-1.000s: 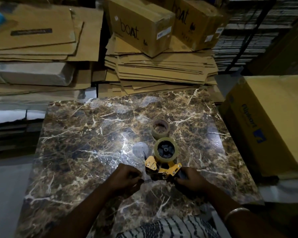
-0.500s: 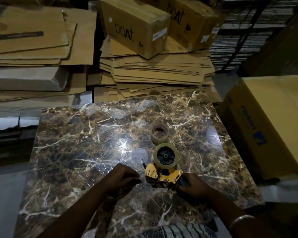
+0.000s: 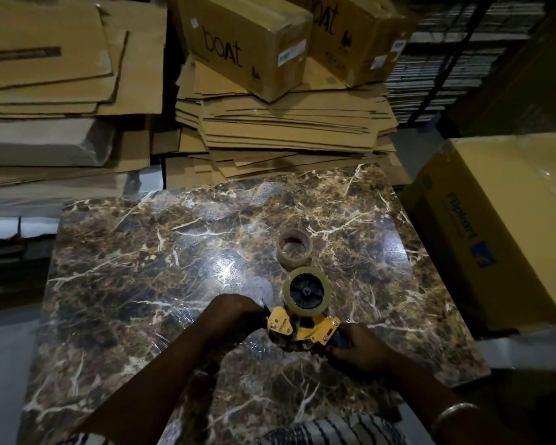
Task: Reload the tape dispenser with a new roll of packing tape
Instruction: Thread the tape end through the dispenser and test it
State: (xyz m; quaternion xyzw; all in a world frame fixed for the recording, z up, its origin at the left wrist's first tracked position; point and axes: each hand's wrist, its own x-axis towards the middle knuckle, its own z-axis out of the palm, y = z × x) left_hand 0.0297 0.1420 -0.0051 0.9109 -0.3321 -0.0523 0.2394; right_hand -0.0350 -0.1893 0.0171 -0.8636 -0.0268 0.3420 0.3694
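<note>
A yellow tape dispenser (image 3: 305, 329) lies on the marble table (image 3: 142, 268) near its front edge. A clear roll of packing tape (image 3: 306, 292) sits on the dispenser's black hub. My right hand (image 3: 358, 346) grips the dark handle at the dispenser's right end. My left hand (image 3: 235, 316) is curled against the dispenser's left front, where the blade end is; its fingertips are hidden, so what they pinch is unclear. A nearly spent tape core (image 3: 293, 248) lies flat on the table just behind the dispenser.
Stacks of flattened cardboard (image 3: 286, 123) with two "boat" cartons (image 3: 244, 43) rise behind the table. More flat cardboard (image 3: 61, 75) is piled at the left. A large yellow carton (image 3: 501, 226) stands close to the table's right edge.
My left hand has moved right, up against the dispenser's front end. The dispenser and my right hand have hardly shifted; the camera has tilted slightly.
</note>
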